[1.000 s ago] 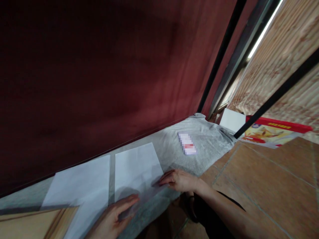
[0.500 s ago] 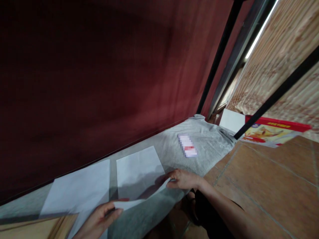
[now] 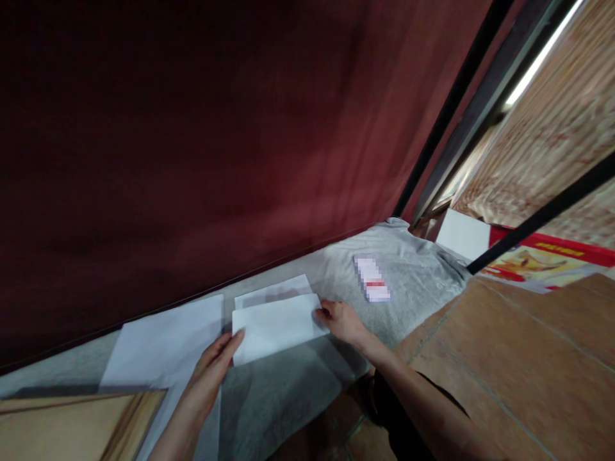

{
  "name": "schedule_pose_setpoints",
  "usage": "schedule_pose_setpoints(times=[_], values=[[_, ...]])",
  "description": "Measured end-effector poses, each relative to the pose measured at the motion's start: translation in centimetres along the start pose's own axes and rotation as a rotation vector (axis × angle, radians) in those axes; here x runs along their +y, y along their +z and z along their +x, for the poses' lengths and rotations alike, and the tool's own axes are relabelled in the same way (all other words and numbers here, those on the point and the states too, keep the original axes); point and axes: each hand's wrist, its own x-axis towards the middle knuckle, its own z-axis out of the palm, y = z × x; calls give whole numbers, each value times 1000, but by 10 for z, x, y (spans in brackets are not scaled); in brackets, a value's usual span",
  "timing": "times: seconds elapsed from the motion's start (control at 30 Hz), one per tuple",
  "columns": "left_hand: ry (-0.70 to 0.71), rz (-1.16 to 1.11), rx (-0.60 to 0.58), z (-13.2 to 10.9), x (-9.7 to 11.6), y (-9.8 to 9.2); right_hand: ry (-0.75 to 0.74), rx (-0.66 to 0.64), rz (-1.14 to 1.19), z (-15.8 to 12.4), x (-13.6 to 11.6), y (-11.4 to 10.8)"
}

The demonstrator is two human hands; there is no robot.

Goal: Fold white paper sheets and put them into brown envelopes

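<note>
A white sheet of paper (image 3: 276,328) is stretched between my two hands over the grey cloth. Its near part lies up over the far part, as if folded; a strip of white paper shows behind its top edge. My left hand (image 3: 214,358) pinches its left edge with the thumb on top. At the right edge, my right hand (image 3: 339,320) grips the corner between bent fingers and thumb. To the left of this sheet, more white paper (image 3: 168,339) lies flat on the cloth (image 3: 398,256).
A blurred-out phone-like rectangle (image 3: 372,278) rests on the cloth to the right. Brown stacked boards or cardboard (image 3: 77,422) fill the lower left. Behind rises a dark red panel (image 3: 216,160). Black bars (image 3: 451,109), a printed box (image 3: 542,259) and floor tiles (image 3: 509,339) are at the right.
The paper's near edge has come up and over, away from me, and its face now shows broadly. Both hands have moved slightly farther from me. The view has shifted a little.
</note>
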Motion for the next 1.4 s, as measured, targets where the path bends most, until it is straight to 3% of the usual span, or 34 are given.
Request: schedule_pose_setpoints(times=[0.07,0.13,0.23,0.4,0.6,0.83,1.07,1.4], values=[[-43,-52,-11,-3,2,-2,0,2,-66,2,-2,0],[5,-32,-23,-8,6,-5,-5,4,-102,4,-2,1],[86,45,-182,-12,9,-7,-8,-2,-116,9,1,4],[127,147,-264,1,-6,-4,1,-10,-145,13,6,6],[156,198,-189,13,-22,4,60,-2,-218,13,-3,6],[218,243,-46,9,-18,9,108,56,-333,16,-18,9],[240,254,106,21,-14,21,101,144,-396,23,-27,13],[225,627,178,23,3,23,104,211,-405,37,-32,22]])
